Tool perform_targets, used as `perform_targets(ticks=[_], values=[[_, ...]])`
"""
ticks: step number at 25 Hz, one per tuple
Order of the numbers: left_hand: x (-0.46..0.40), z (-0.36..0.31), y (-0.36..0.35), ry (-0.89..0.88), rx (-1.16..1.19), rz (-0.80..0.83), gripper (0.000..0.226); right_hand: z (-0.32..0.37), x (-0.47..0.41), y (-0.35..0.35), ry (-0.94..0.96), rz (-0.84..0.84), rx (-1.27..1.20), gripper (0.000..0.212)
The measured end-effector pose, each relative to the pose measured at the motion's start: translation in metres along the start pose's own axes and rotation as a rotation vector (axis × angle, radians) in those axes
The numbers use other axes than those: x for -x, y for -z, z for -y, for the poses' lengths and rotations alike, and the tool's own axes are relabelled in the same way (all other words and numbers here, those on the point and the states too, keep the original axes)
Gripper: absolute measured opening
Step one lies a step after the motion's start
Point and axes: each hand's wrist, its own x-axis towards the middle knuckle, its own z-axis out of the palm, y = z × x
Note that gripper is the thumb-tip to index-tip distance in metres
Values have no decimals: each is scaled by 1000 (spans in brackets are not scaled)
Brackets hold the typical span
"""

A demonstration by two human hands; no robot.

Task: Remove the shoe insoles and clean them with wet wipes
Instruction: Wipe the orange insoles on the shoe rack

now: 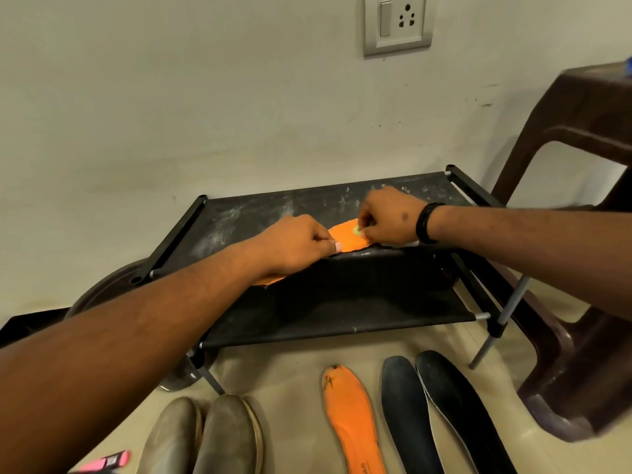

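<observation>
1. Orange insole (345, 238): lies flat on the top shelf of the black shoe rack (239, 213), near its front edge.
2. My left hand (295, 241): fingers curled, pinning one end.
3. My right hand (388, 217): fingers bunched on the other end; I cannot tell if a wipe is held.
4. Handling, I judge: light, thin, floppy foam; hold an end, wipe along its length.
5. Second orange insole (352, 419): on the floor.

Legible text, partial only: orange insole on floor (354, 419) carries dark print near its heel end, letters "AR" readable, rest cut off by frame edge. Pink pack (106, 461) at lower left has a black label w/ white lettering, too blurred to read. Small white mark on front edge of rack's top shelf (365, 253), illegible.
</observation>
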Motion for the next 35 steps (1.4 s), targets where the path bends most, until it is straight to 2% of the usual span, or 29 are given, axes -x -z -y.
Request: perform_targets(ticks=[3, 6, 8, 12, 15, 17, 20, 22, 25, 31, 35], values=[[-4, 3, 1, 13, -24, 5, 38, 12, 8, -3, 91, 69, -106, 10], [-5, 4, 1, 16, -29, 23, 40, -9, -3, 1, -77, -25, 110, 15], [-5, 4, 1, 12, -36, 29, 39, -5, -7, -2, -108, -46, 188, 12], [-7, 5, 1, 22, -30, 35, 38, 13, -10, -6, 22, 33, -1, 12], [-5, 1, 1, 23, 4, 66, 42, 5, -18, -4, -69, -31, 234, 10], [-1, -1, 2, 29, 22, 96, 47, 7, -20, -7, -39, -5, 291, 10], [-1, 0, 4, 16, -44, 94, 57, 4, -20, -4, 8, 44, 200, 3], [-5, 0, 3, 4, -88, 84, 56, -1, -21, -3, -32, 46, 135, 6], [-8, 2, 3, 0, -85, 88, 53, 6, -30, -10, -40, 51, 171, 12], [-7, 4, 1, -9, -60, 54, 38, 41, -44, -19, 146, 84, 76, 4], [-6, 4, -1, -7, -54, 47, 48, 26, -39, -9, 92, 98, 189, 14]])
